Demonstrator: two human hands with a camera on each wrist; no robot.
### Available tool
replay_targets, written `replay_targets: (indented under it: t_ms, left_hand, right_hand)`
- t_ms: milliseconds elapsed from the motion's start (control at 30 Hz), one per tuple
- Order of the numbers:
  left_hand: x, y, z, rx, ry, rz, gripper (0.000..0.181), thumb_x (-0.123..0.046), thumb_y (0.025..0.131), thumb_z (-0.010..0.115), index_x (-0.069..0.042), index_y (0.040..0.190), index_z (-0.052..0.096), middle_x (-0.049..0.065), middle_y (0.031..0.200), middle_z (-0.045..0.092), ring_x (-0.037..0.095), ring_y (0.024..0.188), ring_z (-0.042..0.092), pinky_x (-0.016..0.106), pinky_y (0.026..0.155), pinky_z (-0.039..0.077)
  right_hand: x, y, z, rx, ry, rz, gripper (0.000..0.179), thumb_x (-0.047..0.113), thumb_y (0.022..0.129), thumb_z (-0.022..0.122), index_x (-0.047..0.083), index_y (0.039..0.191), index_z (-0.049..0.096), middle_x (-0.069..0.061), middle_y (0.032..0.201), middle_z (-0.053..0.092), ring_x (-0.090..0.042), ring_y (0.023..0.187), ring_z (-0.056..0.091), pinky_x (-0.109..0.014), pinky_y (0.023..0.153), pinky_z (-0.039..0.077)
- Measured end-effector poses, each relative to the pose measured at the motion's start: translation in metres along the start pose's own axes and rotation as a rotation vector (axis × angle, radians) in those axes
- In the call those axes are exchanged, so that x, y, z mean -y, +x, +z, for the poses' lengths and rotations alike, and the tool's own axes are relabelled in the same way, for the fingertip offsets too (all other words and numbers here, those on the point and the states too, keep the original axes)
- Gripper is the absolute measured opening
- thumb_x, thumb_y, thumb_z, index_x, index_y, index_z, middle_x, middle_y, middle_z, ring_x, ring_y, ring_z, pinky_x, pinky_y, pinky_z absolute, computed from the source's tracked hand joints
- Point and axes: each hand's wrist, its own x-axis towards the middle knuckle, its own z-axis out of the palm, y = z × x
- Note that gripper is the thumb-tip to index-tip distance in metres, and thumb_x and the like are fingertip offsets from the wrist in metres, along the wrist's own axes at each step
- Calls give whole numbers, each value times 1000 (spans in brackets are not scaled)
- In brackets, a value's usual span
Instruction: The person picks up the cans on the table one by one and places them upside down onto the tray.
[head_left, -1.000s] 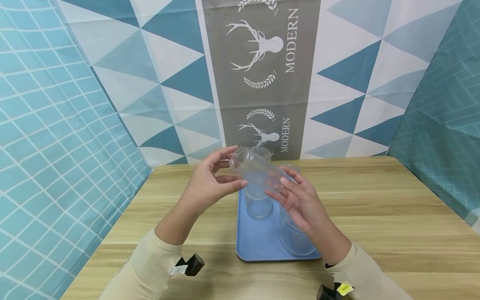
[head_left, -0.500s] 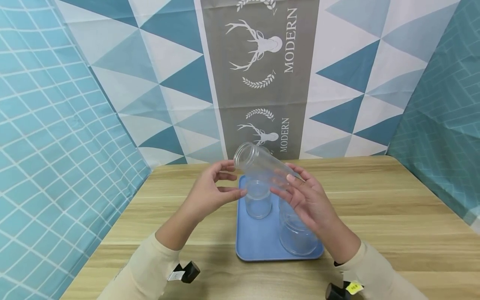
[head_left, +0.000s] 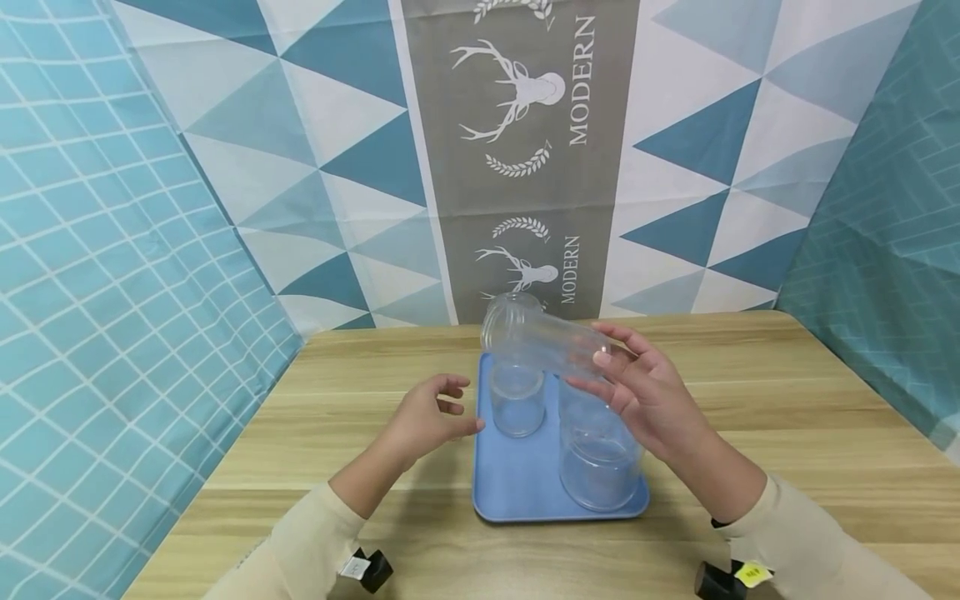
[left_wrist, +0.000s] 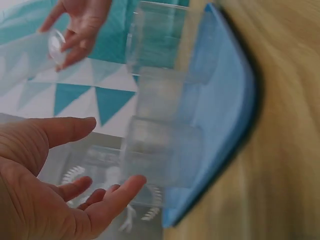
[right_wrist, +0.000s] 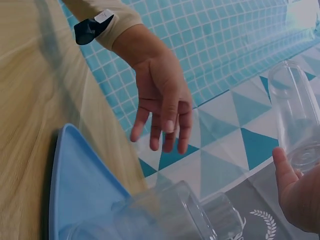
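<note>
My right hand holds a clear cylindrical jar by its base end, thumb on one side and fingers on the other. The jar is tilted above the blue tray, its threaded mouth pointing left. Level with the tray's left edge, my left hand is raised with nothing in it, thumb and fingers apart. In the left wrist view its palm and loosely bent fingers show beside the jars. A clear jar stands on the tray's left side, and a wider one stands at its front right.
The tray lies on a wood-grain table. Patterned cloth hangs behind the table, with blue gridded cloth along the left side. In the left wrist view, clear jars line up along the tray.
My left hand has drawn away from the jar's mouth and sunk lower. My right hand has shifted right with the jar, which now lies closer to level.
</note>
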Motion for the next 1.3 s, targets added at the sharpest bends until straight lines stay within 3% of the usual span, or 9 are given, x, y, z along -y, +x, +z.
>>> replay_targets:
  t_ms: [200,400,567,700,833,1300]
  left_hand:
    - [20,5,7,77,-44,-53,66,-9,76,83,2,133,53,20,128,52,29,104,56,36,68,59]
    - [32,7,12,104,-12,-75,67,-9,77,83,5,134,51,23,131,49,29,100,58,35,64,58]
    - [35,7,14,139,-4,-80,65,-12,80,80,7,134,49,23,129,50,31,102,59,37,69,59]
    - [37,7,16,168,-5,-103,65,-13,83,77,8,136,46,22,127,51,28,84,66,37,72,58]
    - [37,8,19,192,-35,-125,66,-9,85,75,11,138,43,23,122,52,29,68,67,38,66,59]
    - [43,7,26,208,-90,-162,58,1,87,68,16,136,41,20,109,51,27,78,67,38,63,60]
  right_hand:
    - [6,-4,-2,-2,-45,10,32,-1,98,51,7,129,51,-9,123,55,-24,111,60,-43,89,53]
    - [7,-6,-3,18,-53,0,32,-2,98,51,7,129,52,-10,123,57,-25,111,61,-44,89,53]
    - [8,-8,-4,32,-62,-6,34,-3,97,52,7,129,53,-10,123,58,-25,111,62,-44,89,53]
    - [10,-9,-5,31,-91,-1,34,-3,97,52,8,130,53,-10,123,60,-25,110,63,-42,89,53]
    - [12,-10,-6,24,-124,7,35,-2,97,53,9,130,54,-8,124,60,-24,111,63,-40,89,54]
    - [15,-8,-7,31,-191,15,38,-3,95,56,6,132,53,-9,123,61,-24,108,64,-39,89,54]
